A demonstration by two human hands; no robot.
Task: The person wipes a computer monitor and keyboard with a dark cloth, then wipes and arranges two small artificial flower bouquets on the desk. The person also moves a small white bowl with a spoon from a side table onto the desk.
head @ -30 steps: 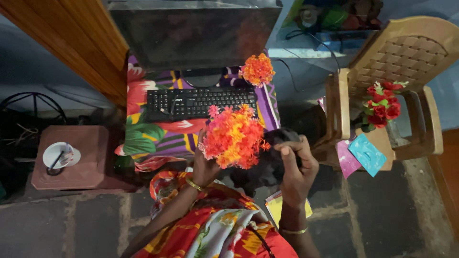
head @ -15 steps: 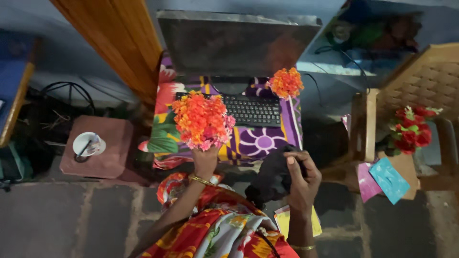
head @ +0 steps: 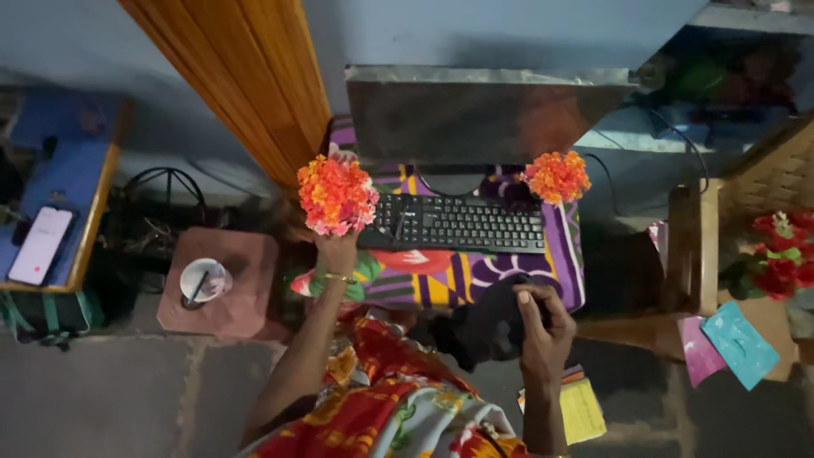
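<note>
My left hand [head: 337, 251] grips the stem of an orange and pink flower bunch [head: 337, 194], held up at the left end of the black keyboard [head: 458, 224]. A second orange flower bunch [head: 556, 176] stands at the keyboard's far right corner, under the dark monitor [head: 483, 114]. My right hand [head: 541, 326] is closed on a dark black bundle [head: 490, 322] near my lap. The keyboard lies on a bright floral cloth [head: 483, 276] over a small table.
A brown stool [head: 242, 293] with a white cup [head: 203, 280] stands at the left. Farther left a blue table carries a phone [head: 39, 246]. A wooden post [head: 246, 76] rises behind. Right: a chair with red flowers [head: 776, 254], pink and teal cards [head: 739, 343], a yellow pad [head: 583, 411].
My left hand carried the flower bunch from in front of me up and to the left, past the keyboard's left end. The right hand stays on the black bundle. The view shifted left.
</note>
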